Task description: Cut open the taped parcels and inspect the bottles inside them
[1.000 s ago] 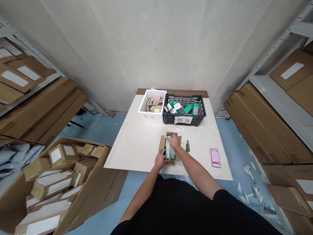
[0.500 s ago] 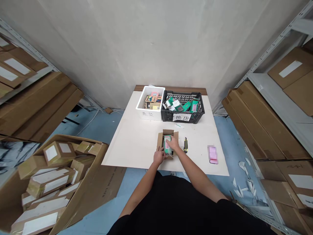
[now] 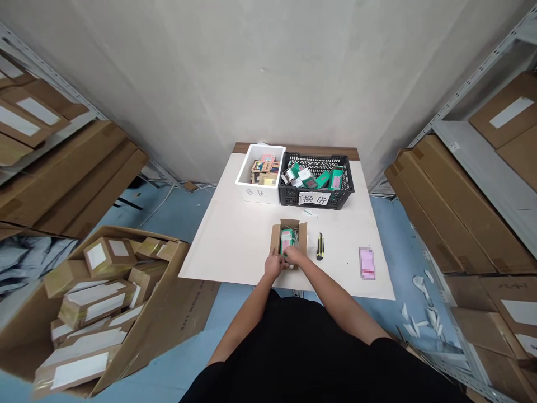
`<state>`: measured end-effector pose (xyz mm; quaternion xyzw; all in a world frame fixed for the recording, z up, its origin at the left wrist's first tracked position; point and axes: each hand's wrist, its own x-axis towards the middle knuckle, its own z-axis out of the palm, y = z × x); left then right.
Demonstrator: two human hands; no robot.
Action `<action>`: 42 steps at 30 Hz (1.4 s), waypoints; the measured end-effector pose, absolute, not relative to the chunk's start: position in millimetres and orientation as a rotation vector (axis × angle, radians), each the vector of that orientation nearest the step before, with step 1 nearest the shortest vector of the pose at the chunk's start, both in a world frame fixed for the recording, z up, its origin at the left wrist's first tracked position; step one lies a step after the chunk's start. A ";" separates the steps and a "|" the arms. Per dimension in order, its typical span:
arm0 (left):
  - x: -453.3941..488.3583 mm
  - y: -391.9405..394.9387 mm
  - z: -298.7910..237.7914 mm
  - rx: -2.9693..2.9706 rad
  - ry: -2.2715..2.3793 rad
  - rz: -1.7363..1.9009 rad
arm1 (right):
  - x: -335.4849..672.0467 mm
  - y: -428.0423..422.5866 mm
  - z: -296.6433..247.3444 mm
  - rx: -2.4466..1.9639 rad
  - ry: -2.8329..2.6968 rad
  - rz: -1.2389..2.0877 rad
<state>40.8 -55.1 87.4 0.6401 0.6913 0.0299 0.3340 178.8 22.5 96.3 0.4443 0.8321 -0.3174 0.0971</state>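
The person in black is standing at the pale surface (image 3: 226, 240), w/ both arms extending fwd. L hand (image 3: 274, 265) is resting at the near L corner of a small open carton (image 3: 275, 237); R hand (image 3: 295, 256) is lying over the same near end, its fingers right by the L ones. Knuckles are hiding the grip, so can't tell if either hand is grasping sth or just touching.

The green-and-pink box (image 3: 287, 238) is sitting inside the small open carton, toward its L side, its near end partly disappearing under the fingers. Sth pale, too small to ID, is showing on the box's R. Carton flaps are standing open on L & R.

A yellow-and-black cutter (image 3: 320, 246) is lying just R of the carton; a pink pixelated item (image 3: 367, 263) is lying farther R. Toward the back, a white bin (image 3: 259, 195) is holding small boxes, and a black crate (image 3: 289, 197) w/ a handwritten sign is standing next to it, holding mostly green boxes.
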 end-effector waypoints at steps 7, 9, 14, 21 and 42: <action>48.3 -53.6 91.6 1.703 1.818 0.015 | 194.5 27.0 87.3 1.234 2.525 -0.684; 48.1 -53.8 93.1 1.701 1.809 0.005 | 195.9 27.3 84.4 1.198 2.584 -0.640; 45.5 -53.5 95.5 1.711 1.789 0.005 | 202.6 22.0 83.7 1.263 2.758 -0.613; 48.9 -46.4 92.4 1.736 1.741 0.010 | 202.3 41.5 116.0 1.520 2.852 -0.552; 50.4 -55.6 92.3 1.757 1.753 0.099 | 191.8 31.6 103.2 1.950 2.590 -0.850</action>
